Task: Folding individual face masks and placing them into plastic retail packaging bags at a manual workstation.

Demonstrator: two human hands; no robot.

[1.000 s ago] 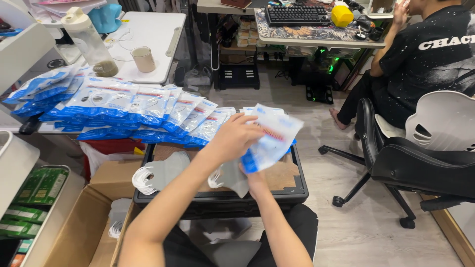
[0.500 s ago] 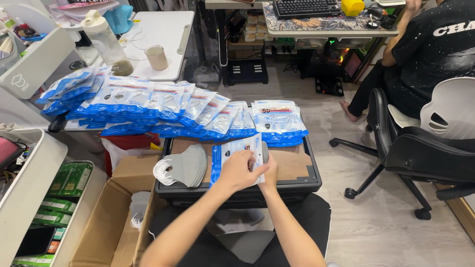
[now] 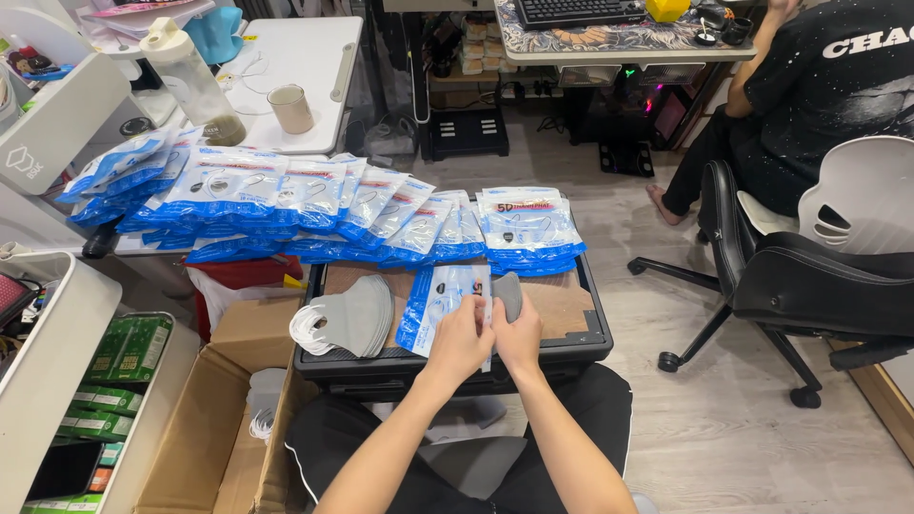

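My left hand (image 3: 459,340) grips the edge of a blue and white mask packet (image 3: 436,302) lying on the black crate top (image 3: 571,333). My right hand (image 3: 517,333) holds a grey face mask (image 3: 508,291) at the packet's opening. A stack of grey masks (image 3: 350,315) with white ear loops lies to the left on the crate. A long row of filled blue packets (image 3: 314,205) fans out behind, ending in a neat pile (image 3: 529,230) at the right.
An open cardboard box (image 3: 224,409) stands at my left knee, beside a white shelf with green boxes (image 3: 119,366). A black office chair (image 3: 809,286) and a seated person (image 3: 819,95) are at the right. A white table (image 3: 286,57) with a cup and bottle is behind.
My hands laid a filled packet on the right pile, then drew back to the crate and picked up a fresh packet and a grey mask.
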